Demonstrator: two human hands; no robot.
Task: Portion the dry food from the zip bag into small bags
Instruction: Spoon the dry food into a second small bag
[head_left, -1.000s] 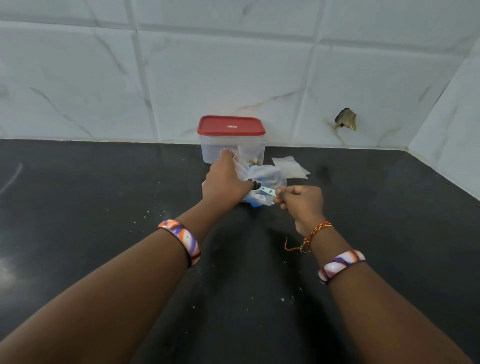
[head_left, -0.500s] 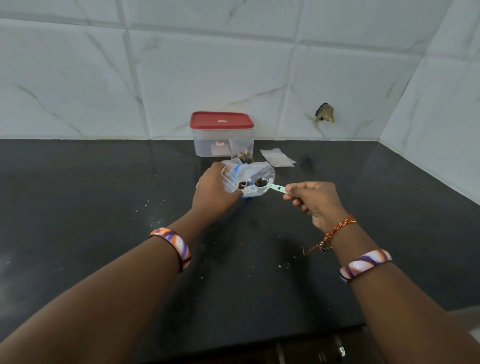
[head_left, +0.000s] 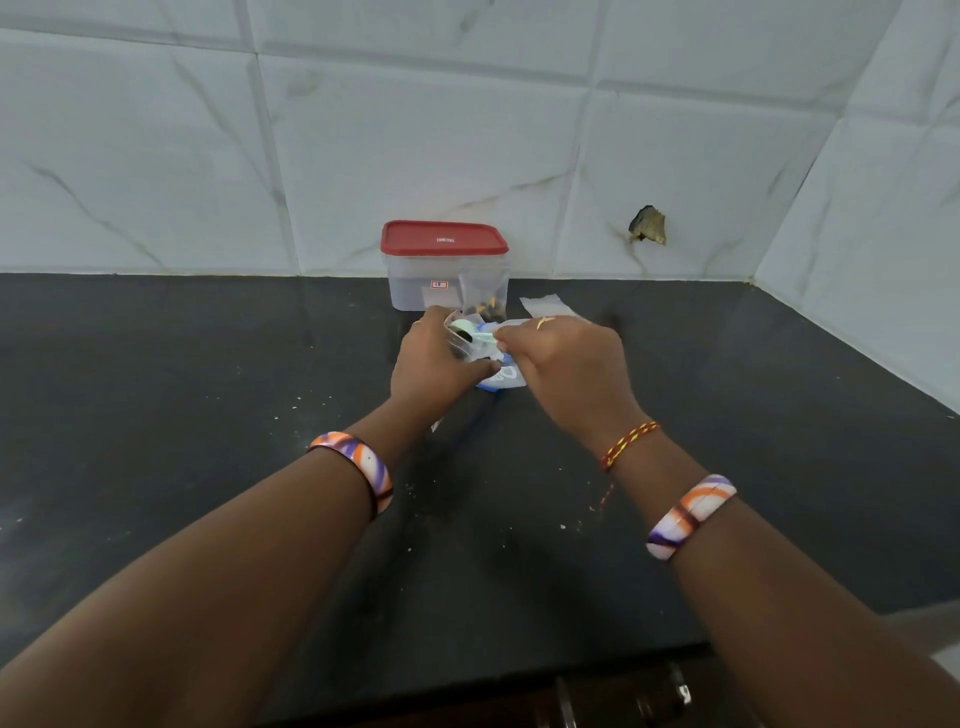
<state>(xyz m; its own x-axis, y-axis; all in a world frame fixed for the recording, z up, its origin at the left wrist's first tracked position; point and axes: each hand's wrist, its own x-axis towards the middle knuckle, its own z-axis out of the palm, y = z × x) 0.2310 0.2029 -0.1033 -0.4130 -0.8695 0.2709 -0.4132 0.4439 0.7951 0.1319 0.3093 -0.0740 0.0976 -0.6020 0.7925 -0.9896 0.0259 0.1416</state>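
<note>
My left hand (head_left: 434, 366) grips the crumpled clear top of the blue-and-white zip bag (head_left: 505, 378), which lies on the black counter (head_left: 218, 395). Dark dry food shows through the plastic by my fingers. My right hand (head_left: 569, 371), knuckles up, pinches the handle of a pale green measuring spoon (head_left: 466, 331). The spoon's bowl is at the bag's mouth, just beside my left fingers. A small clear bag (head_left: 485, 301) with some dry food in its bottom stands behind, leaning on a container.
A clear plastic container with a red lid (head_left: 444, 244) stands against the tiled wall. Flat empty small bags (head_left: 545, 304) lie to its right. Crumbs are scattered on the counter. The side wall closes the right; the counter's front edge runs below my forearms.
My right hand has swung left and turned knuckles up, bringing the spoon from beside the zip bag to its mouth near my left fingers. My left hand keeps its grip.
</note>
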